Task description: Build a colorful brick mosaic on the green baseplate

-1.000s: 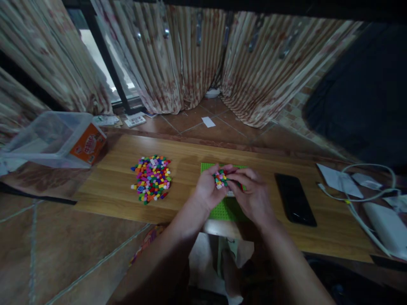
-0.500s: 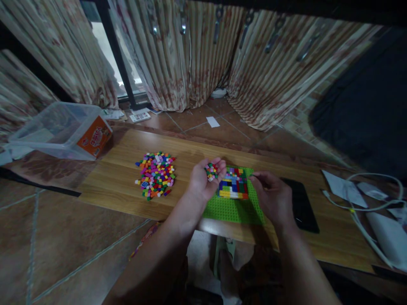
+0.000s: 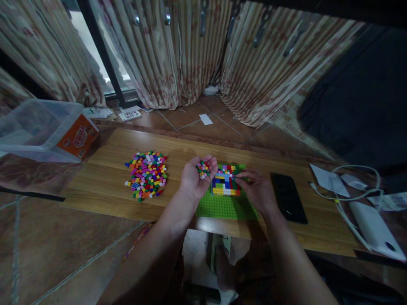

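Note:
Cupped palm up, my left hand [image 3: 190, 177] holds a small heap of colourful toy bricks [image 3: 202, 168], its fingers curled at the far side. A green baseplate [image 3: 222, 206] lies on the table to the right of it. Rows of joined bricks [image 3: 224, 185] in yellow, white, blue, red and other colours cover its far part. My right hand [image 3: 259, 190] is at the right side of these rows, thumb and forefinger pinched together on a tiny toy brick that is mostly hidden by the fingertips.
A loose pile of bricks [image 3: 148, 174] lies on the wooden table [image 3: 104, 182] at left. Beyond the table's left end stands a clear plastic box [image 3: 41, 131] with an orange label. A black phone [image 3: 288, 198], white cable [image 3: 358, 197] and white power bank [image 3: 377, 231] are at right.
My right hand has moved in from the baseplate's right edge to the joined bricks. My left hand still holds its bricks. The whole view has shifted slightly.

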Demonstrator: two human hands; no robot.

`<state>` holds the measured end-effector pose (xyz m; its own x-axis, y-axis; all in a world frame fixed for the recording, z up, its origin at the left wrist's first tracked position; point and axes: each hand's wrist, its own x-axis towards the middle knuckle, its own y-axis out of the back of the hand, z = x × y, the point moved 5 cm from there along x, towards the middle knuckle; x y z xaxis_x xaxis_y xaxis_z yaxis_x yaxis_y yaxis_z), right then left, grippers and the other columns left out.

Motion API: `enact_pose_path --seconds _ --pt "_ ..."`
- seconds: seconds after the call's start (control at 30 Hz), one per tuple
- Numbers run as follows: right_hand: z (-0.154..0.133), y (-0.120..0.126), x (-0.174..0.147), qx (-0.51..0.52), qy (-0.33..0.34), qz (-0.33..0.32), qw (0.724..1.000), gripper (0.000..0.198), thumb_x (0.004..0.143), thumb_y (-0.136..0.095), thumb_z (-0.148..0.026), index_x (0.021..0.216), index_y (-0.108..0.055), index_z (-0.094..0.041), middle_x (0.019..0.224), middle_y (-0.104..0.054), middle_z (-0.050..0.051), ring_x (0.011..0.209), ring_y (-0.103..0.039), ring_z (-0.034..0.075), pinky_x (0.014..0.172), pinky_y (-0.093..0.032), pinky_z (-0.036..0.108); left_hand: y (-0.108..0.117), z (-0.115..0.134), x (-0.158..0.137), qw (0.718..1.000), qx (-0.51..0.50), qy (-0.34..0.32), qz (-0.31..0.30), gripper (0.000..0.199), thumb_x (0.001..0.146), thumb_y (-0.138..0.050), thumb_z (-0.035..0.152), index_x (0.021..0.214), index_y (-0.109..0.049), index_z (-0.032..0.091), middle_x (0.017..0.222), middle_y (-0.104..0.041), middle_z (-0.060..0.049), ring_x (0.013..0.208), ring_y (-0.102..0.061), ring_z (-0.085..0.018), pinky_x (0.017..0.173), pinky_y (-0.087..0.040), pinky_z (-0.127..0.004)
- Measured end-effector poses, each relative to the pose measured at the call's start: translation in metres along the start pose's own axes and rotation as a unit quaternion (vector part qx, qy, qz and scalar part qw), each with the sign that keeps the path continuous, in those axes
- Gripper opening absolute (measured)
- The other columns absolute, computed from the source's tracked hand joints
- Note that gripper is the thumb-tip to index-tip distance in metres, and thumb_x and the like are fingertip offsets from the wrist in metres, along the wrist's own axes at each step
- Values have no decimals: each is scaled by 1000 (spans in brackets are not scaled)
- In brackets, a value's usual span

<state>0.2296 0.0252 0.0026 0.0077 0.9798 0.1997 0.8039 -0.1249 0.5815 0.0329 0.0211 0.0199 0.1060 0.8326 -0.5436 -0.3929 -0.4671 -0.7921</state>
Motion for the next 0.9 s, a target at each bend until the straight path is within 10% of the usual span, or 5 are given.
enact_pose_path --seconds 0.37,0.9 --pt "14 -18 3 226 -162 34 960 31 53 -81 -41 70 -67 -19 68 -66 1 64 -59 17 66 -49 35 0 0 -1 1000 1 -6 0 27 92 -43 20 79 -64 10 70 -65 -8 68 -64 -13 69 -54 -23" --pt "8 -17 0 202 -151 51 966 26 56 -79 -41 67 -68 -20 66 -67 1 61 -58 17 63 -49 33 -5 -10 -5 999 35 20 -20 32 94 -43 26 83 -67 8 76 -69 -13 71 -67 -16 76 -57 -28"
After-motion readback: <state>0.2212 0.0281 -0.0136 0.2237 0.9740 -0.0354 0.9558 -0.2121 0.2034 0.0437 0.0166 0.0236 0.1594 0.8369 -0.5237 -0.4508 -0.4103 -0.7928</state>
